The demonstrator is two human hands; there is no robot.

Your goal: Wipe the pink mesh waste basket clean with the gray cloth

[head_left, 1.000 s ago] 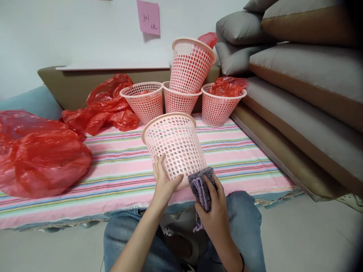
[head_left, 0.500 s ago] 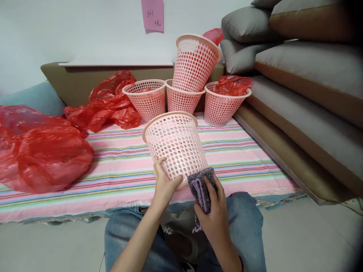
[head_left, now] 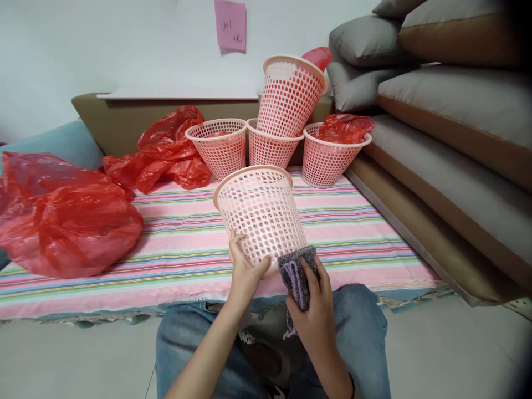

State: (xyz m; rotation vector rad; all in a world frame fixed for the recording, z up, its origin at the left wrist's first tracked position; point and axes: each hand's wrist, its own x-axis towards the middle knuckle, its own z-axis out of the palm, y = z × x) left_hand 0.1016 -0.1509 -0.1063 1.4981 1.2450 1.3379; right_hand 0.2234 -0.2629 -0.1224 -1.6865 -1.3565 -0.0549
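Observation:
A pink perforated plastic wastebasket [head_left: 264,213] is tilted in front of me, its rim pointing away and its base toward me. My left hand [head_left: 246,271] grips its lower left side, thumb across the base edge. In my right hand [head_left: 312,305] is a bunched grey cloth [head_left: 300,277] with purple trim, pressed against the lower right of the basket near its base. The fingers lie over the cloth and hide part of it. The inside of the basket shows only through its holes.
Behind stand more wastebaskets [head_left: 220,147] with red bags inside, one basket [head_left: 288,100] tilted inside another. Red plastic bags [head_left: 78,221] lie at left on the striped cloth [head_left: 178,244]. Grey-brown cushions [head_left: 453,138] are piled at right. A pink note [head_left: 231,26] hangs on the wall.
The whole view has shifted slightly, moving the scene a little to the right. Both hands keep their hold, and the basket and cloth stay in nearly the same pose.

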